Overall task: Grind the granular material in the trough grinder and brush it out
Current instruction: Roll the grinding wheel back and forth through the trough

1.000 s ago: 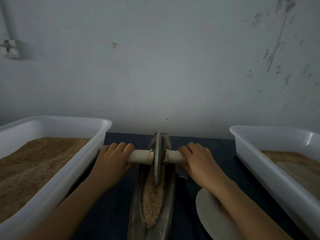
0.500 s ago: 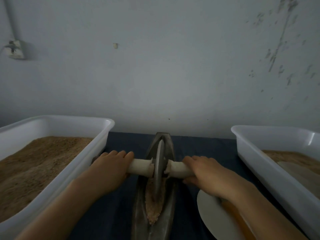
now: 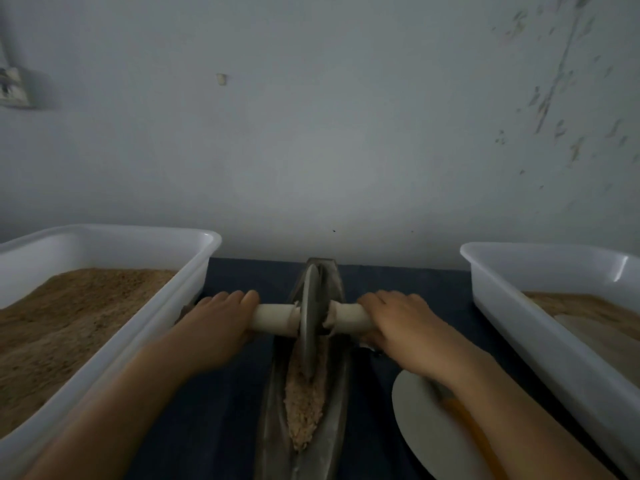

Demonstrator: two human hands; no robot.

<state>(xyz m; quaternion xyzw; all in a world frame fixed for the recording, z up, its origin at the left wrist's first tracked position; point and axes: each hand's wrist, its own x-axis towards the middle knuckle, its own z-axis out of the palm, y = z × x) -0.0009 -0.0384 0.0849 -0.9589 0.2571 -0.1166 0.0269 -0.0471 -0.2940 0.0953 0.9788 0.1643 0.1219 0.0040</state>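
Nearest the lens, a pale round plate [image 3: 422, 420] with an orange-handled tool [image 3: 474, 434] across it, possibly the brush, half hidden under the right forearm. Down the middle, on dark cloth [image 3: 221, 410], the boat-shaped trough grinder [image 3: 341, 393], its channel lined with tan granular material [image 3: 304, 410], coarse-looking at the near end. Mid-trough, the metal grinding wheel [image 3: 309, 317] upright in the grain on a pale axle handle [image 3: 273, 318]. Left hand [image 3: 221, 323] and right hand [image 3: 398, 323] each curled over an end of that handle, fingers wrapped on top, thumbs out of sight. Flanking: a left white tub [image 3: 194, 282] heaped with brown meal, a right white tub [image 3: 491, 289] less full. Beyond, a scuffed grey wall [image 3: 346, 133].

Grinding apparently under way, brushing not yet begun. Best practice by this view: equal downward weight through both palms, wheel kept vertical, full strokes reaching the near end, no sideways lean that could ride the wheel up the wall and spill grain.
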